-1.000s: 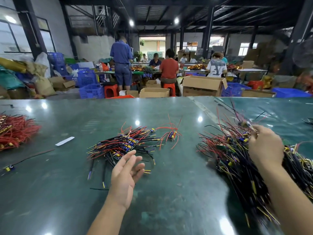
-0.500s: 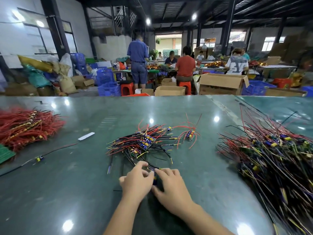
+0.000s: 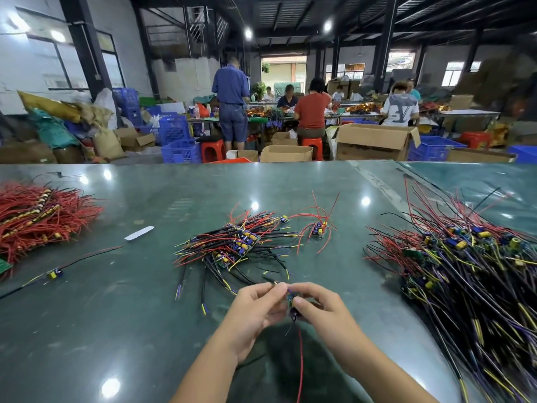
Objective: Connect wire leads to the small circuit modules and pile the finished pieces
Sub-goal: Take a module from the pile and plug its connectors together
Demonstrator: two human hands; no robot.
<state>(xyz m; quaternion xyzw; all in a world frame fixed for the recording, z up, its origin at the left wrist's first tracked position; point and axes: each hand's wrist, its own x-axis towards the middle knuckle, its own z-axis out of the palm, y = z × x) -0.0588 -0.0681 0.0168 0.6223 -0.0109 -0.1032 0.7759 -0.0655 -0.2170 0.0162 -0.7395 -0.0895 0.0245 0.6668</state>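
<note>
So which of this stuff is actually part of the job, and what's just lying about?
In use: small module pinched by left hand and right hand; middle pile; right pile; red wires.
Lying about: white strip; cardboard boxes; blue crates.

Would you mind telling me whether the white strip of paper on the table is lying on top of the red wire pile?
No, the white strip lies on the bare green table, apart from the red wire pile to its left.

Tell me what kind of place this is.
Likely a small electronics assembly workshop: heaps of wired circuit modules on a long green table, workers seated at benches, cardboard boxes and blue crates.
</note>
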